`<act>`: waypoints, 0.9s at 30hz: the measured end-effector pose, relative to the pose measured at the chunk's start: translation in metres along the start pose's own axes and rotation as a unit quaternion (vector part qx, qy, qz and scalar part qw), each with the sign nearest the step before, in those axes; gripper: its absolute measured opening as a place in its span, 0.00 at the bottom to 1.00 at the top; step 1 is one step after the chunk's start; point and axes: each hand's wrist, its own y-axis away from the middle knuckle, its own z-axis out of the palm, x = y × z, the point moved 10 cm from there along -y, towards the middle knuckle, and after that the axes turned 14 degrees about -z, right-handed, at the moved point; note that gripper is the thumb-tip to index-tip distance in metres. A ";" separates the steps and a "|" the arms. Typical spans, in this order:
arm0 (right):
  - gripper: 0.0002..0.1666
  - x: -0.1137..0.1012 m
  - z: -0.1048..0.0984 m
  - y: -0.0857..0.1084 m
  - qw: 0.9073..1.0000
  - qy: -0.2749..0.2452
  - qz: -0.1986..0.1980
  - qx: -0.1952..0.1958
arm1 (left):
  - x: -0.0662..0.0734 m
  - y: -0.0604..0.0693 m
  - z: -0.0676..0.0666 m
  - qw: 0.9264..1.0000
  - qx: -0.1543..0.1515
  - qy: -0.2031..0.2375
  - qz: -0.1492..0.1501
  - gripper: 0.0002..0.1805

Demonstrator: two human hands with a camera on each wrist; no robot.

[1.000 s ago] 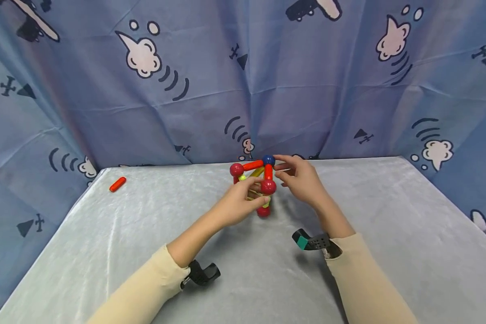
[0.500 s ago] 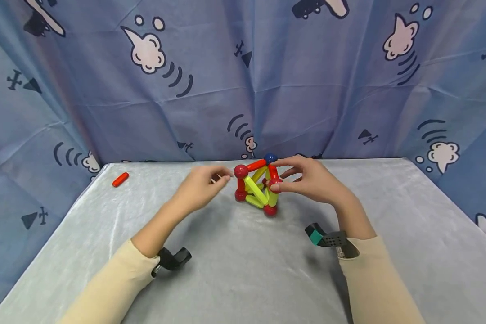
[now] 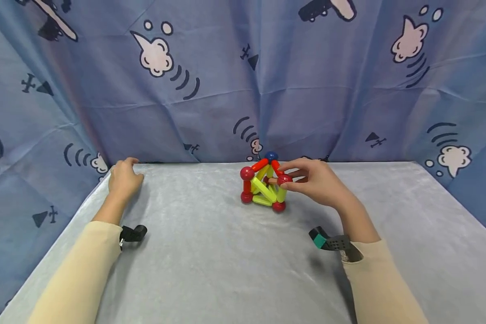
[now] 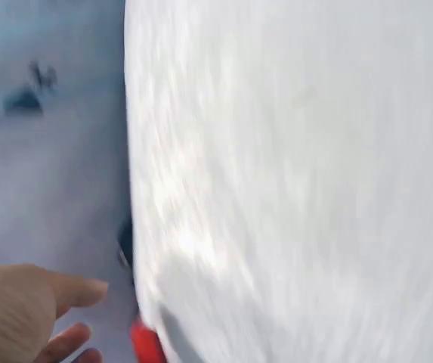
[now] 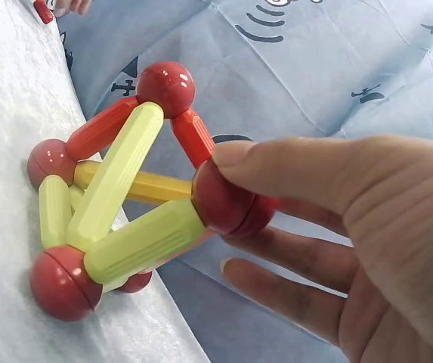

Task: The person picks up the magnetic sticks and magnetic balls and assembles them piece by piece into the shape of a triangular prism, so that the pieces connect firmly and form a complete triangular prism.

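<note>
A magnetic stick-and-ball frame (image 3: 263, 200) stands on the table, made of red balls, a blue ball (image 3: 271, 156) on top, and red, lime and yellow sticks. My right hand (image 3: 321, 182) holds the frame's near-right red ball (image 5: 227, 197), thumb on one side and fingers behind it. Far to the left, my left hand (image 3: 123, 180) reaches over the table's back corner, fingers loosely bent. A loose red stick (image 4: 146, 344) lies just beside that hand in the left wrist view, apart from its fingers; in the head view the hand hides it.
The table (image 3: 194, 252) has a pale grey cloth. Behind it hangs a blue patterned curtain (image 3: 210, 81), which also runs along the left side, close to the left hand.
My left hand has let go of the frame and swung far left to the loose red stick. My right hand has moved from beside the blue ball to grip a red ball.
</note>
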 end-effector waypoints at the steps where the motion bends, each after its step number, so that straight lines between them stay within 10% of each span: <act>1: 0.24 0.001 0.000 0.001 1.000 -0.005 0.000 0.002 | -0.007 -0.004 0.001 1.000 -0.002 -0.005 -0.004 0.29; 8: 0.22 0.005 0.003 -0.003 0.999 -0.040 -0.023 0.011 | -0.038 -0.014 0.007 0.997 -0.044 -0.056 -0.002 0.26; 14: 0.19 0.008 0.004 -0.004 0.999 -0.047 -0.012 0.014 | -0.023 -0.007 0.006 0.998 -0.041 -0.051 0.020 0.16; 20: 0.20 0.013 0.003 0.000 0.999 -0.048 0.015 0.013 | 0.069 0.017 0.010 0.989 -0.081 0.009 0.121 0.14; 27: 0.20 0.018 0.001 0.004 0.998 -0.051 0.019 0.018 | 0.188 0.085 0.013 0.946 -0.123 0.136 0.267 0.13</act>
